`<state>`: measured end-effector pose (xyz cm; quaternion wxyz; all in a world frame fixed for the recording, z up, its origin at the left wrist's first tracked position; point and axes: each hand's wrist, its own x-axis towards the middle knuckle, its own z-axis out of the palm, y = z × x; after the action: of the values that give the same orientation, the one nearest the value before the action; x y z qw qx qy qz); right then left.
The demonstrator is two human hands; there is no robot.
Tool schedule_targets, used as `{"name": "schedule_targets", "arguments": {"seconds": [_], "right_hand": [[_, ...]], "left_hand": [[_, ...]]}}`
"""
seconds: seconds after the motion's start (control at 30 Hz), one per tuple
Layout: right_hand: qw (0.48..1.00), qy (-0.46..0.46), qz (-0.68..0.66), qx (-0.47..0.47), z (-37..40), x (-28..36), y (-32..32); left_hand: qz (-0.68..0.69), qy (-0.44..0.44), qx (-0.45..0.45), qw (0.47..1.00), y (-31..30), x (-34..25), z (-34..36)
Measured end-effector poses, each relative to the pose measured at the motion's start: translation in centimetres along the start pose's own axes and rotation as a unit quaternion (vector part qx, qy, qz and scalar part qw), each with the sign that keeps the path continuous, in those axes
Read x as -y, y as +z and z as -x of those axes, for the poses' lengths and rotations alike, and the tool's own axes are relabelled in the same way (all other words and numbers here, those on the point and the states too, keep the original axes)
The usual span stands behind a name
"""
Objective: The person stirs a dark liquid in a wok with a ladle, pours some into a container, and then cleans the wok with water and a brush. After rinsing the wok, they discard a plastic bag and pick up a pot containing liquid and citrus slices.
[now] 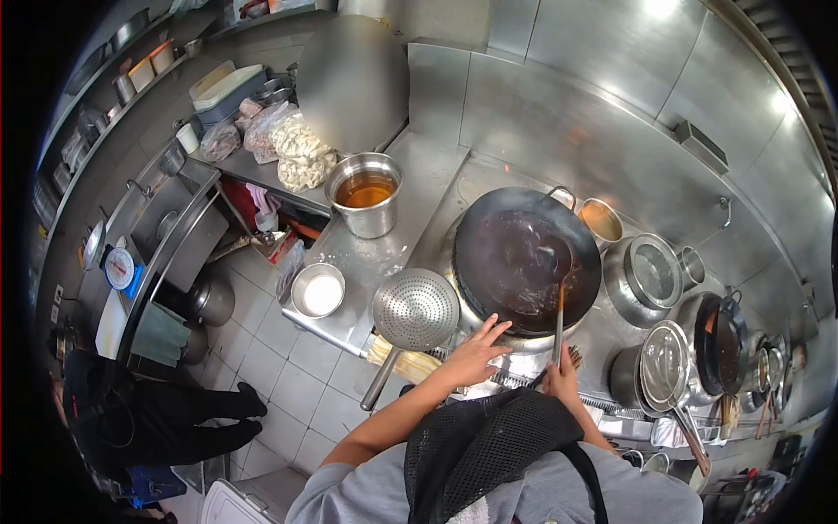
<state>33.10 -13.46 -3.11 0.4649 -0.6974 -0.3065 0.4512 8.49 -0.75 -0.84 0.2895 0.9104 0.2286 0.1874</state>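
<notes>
Gripping ladle (560, 323) by its handle w/ R hand (561, 378); holding its bowl inside wok (495, 206); spreading L hand (476, 354) open, fingers apart, by wok's near rim, contact unclear; showing strainer (415, 306) left of wok, metal pot (367, 224) w/ amber liquid (363, 191) beyond strainer.

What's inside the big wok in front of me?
Inside the wok is a dark, glossy, wet-looking layer with pale streaks, and the ladle in your right hand reaches in. The wok's bottom, and anything beneath that layer, is covered, so I can't see it.
</notes>
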Motion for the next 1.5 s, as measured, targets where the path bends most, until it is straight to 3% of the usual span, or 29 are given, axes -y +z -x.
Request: {"name": "schedule_targets", "arguments": {"seconds": [0.07,0.1,0.13,0.2,0.23,0.3,0.33,0.4,0.43,0.53,0.57,0.6,0.63,0.67,0.7,0.73,0.83,0.87,0.9,0.93,1.03,1.07,1.1,1.17,1.23,1.27,1.33,1.37,1.5], "right_hand": [[0.949,0.141,-0.272,0.071,1.7,1.9,0.2],[0.87,0.227,-0.417,0.133,1.9,3.4,0.1],[0.871,0.226,-0.416,0.132,1.0,3.8,-0.4],[0.624,0.373,-0.662,0.182,-2.0,4.0,-2.2],[0.649,0.367,-0.638,0.194,-3.6,4.2,-2.4],[0.88,0.203,-0.391,0.177,-5.1,4.6,-1.4],[0.946,0.142,-0.259,0.131,-5.2,4.6,-1.0],[0.998,0.039,-0.017,0.046,-5.1,3.3,-0.8],[0.993,-0.007,0.116,-0.012,-4.5,2.5,-0.9],[0.988,-0.057,0.129,-0.067,-0.2,0.9,-0.3],[0.997,0.053,-0.053,-0.031,2.4,2.8,0.5],[0.96,0.153,-0.236,0.01,3.8,3.7,1.0],[0.956,0.144,-0.256,-0.002,3.2,3.3,0.6],[0.873,0.217,-0.427,0.094,1.8,2.8,-0.5],[0.745,0.273,-0.578,0.191,0.4,2.1,-1.5],[0.704,0.311,-0.608,0.197,-1.6,2.0,-2.5],[0.906,0.159,-0.35,0.177,-4.1,2.6,-2.8],[0.99,0.059,-0.1,0.084,-3.8,1.3,-2.5],[0.983,-0.036,0.179,-0.01,-3.4,1.8,-2.2],[0.967,-0.064,0.243,-0.05,-2.0,1.6,-2.0],[0.988,-0.049,0.131,-0.058,1.3,-0.1,-0.4],[0.991,0.078,-0.102,0.038,2.8,1.1,0.0],[0.945,0.159,-0.277,0.069,3.8,3.6,0.6],[0.817,0.22,-0.503,0.177,1.5,3.0,0.0],[0.756,0.256,-0.557,0.228,-2.4,2.5,-1.9],[0.797,0.223,-0.508,0.238,-4.1,2.0,-2.2],[0.964,0.11,-0.215,0.115,-4.0,3.5,-1.5],[0.996,0.05,-0.051,0.053,-3.9,3.7,-1.3],[1.0,0.01,0.006,-0.019,-0.3,-2.1,0.0]], "left_hand": [[0.003,-0.006,-0.007,1.0,0.3,-0.1,0.0],[0.003,-0.005,-0.011,1.0,0.4,0.1,0.0],[0.011,-0.001,-0.016,1.0,0.4,0.3,0.0],[0.019,-0.001,-0.014,1.0,0.6,0.4,0.0],[0.022,0.002,-0.011,1.0,0.6,0.4,0.0],[0.004,0.007,-0.009,1.0,0.8,0.5,-0.1],[0.006,0.004,-0.003,1.0,0.9,0.5,-0.1],[0.006,0.011,0.005,1.0,0.8,0.5,-0.2],[0.008,0.012,0.002,1.0,0.6,0.4,-0.3],[0.008,0.014,0.009,1.0,0.8,0.3,-0.4],[0.017,0.014,-0.003,1.0,1.0,0.3,-0.6],[0.011,0.001,0.009,1.0,1.2,0.2,-0.8],[0.001,0.018,0.025,1.0,1.2,0.0,-1.1],[0.011,0.022,0.015,1.0,1.2,0.0,-1.2],[0.021,0.024,0.008,0.999,1.2,0.0,-1.1],[0.025,0.025,0.011,0.999,1.3,0.0,-1.1],[-0.006,0.035,0.018,0.999,0.9,-0.8,-1.4],[-0.009,0.04,0.023,0.999,1.0,-0.6,-1.4],[-0.014,0.049,0.032,0.998,1.1,-0.6,-1.6],[-0.008,0.042,0.035,0.998,1.2,-0.6,-1.6],[0.001,0.029,0.032,0.999,1.2,-0.7,-1.3],[0.007,0.023,0.026,0.999,1.3,-0.9,-1.4],[0.006,0.022,0.022,0.999,1.3,-1.1,-1.5],[0.008,0.026,0.012,1.0,1.2,-1.4,-1.4],[0.0,0.029,0.021,0.999,1.0,-1.1,-1.5],[-0.007,0.03,0.03,0.999,1.0,-0.9,-1.5],[-0.005,0.03,0.03,0.999,1.1,-0.7,-1.5],[-0.007,0.032,0.03,0.999,1.1,-0.6,-1.4],[0.002,0.033,0.013,0.999,1.5,-0.1,-1.3]]}}
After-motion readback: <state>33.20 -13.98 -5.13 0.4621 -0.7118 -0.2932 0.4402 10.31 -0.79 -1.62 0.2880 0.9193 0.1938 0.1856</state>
